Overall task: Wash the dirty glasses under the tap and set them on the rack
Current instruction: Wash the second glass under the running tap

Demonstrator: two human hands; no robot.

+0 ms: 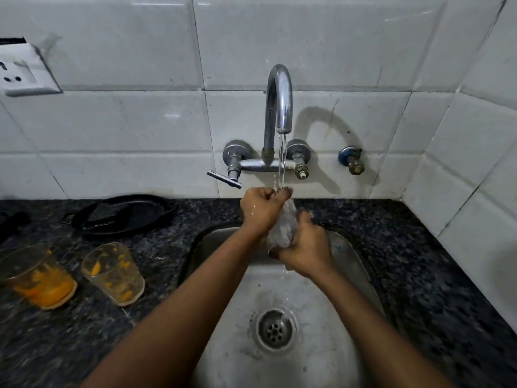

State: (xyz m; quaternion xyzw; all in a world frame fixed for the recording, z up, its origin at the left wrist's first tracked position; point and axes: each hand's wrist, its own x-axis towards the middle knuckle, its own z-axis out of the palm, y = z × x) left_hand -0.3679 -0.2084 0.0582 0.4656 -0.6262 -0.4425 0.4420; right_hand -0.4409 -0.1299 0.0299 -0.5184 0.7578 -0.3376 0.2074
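- I see a steel sink point(223, 317) set in a dark speckled tabletop point(419, 275), with the tap point(279, 99) running at the far wall.
- Two dirty glasses point(114, 273) stand on the left, well apart from my hands.
- The clear glass point(282, 231) is tilted over the sink, its long axis running far to near, mouth under the stream.
- My left hand point(261, 210) has its fingers curled at the far rim.
- My right hand point(306, 247) wraps its fingers round the near base.
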